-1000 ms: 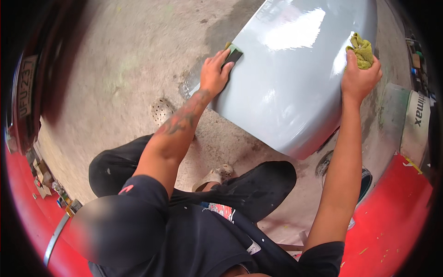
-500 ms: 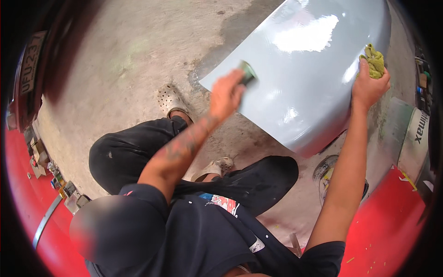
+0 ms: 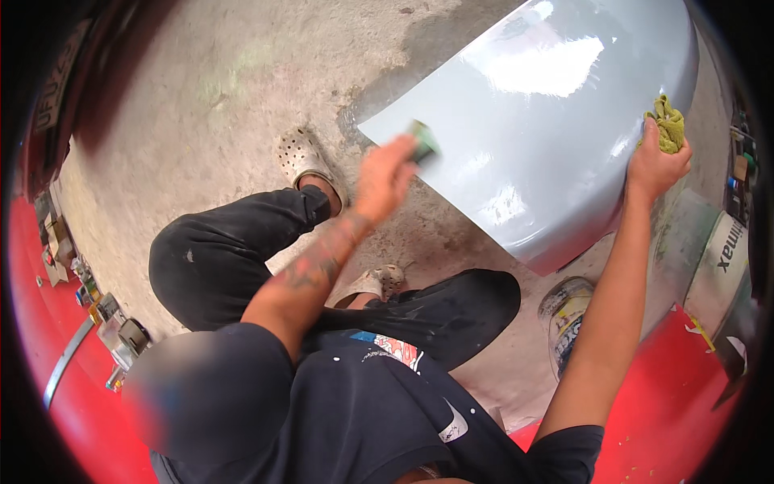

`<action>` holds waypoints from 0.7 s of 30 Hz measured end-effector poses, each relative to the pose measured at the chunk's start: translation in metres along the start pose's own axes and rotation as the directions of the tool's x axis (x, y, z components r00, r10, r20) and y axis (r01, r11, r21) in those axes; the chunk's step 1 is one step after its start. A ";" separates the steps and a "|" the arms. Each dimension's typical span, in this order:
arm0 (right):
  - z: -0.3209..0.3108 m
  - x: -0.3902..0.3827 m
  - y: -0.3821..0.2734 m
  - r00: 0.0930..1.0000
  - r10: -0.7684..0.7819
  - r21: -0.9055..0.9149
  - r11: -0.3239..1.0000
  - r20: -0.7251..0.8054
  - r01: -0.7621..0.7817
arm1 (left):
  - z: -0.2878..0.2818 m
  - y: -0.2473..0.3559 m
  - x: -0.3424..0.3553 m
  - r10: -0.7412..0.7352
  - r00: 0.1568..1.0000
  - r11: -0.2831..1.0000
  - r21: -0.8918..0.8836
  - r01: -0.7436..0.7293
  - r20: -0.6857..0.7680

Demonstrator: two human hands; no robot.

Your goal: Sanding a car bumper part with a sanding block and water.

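Observation:
A smooth, shiny light-grey car body panel (image 3: 516, 153) lies before me, its right side curving down. My left hand (image 3: 387, 176) is closed around a small green sanding block (image 3: 423, 143), blurred by motion, at the panel's near left edge. At the panel's right side, my right hand (image 3: 657, 165) grips a crumpled yellow-green cloth (image 3: 667, 125) against the rounded edge. Part of the cloth sticks out above the fingers.
Concrete floor (image 3: 242, 97) lies around the panel, with a damp patch by its left edge. A paint-stained bucket (image 3: 564, 315) stands beside my right forearm, and a whitish container (image 3: 717, 258) farther right. Red surfaces (image 3: 645, 411) flank me; small items crowd the left one.
My left hand has drawn the sanding block slightly nearer to me, toward the panel's near edge. My right hand keeps its place on the panel with the cloth. The view has shifted a little.

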State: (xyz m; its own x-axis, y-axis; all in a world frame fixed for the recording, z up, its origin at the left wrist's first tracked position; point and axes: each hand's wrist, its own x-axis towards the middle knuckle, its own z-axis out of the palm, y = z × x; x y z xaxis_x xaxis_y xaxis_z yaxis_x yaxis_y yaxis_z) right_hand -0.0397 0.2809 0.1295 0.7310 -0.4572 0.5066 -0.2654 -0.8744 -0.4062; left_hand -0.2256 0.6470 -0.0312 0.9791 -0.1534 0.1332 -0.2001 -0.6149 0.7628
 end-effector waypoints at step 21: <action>0.001 0.000 0.008 0.999 -0.040 -0.023 0.999 -0.018 0.039 | 0.006 0.096 0.008 0.150 0.989 0.947 -0.290 -0.141 0.010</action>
State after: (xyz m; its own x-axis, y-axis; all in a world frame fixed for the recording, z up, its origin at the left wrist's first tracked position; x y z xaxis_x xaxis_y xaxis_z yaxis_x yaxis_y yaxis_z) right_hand -0.0408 0.2740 0.1256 0.7296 -0.4249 0.5358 -0.2507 -0.8952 -0.3685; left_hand -0.2369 0.5821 0.0400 0.9377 -0.2512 0.2399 -0.3169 -0.3361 0.8869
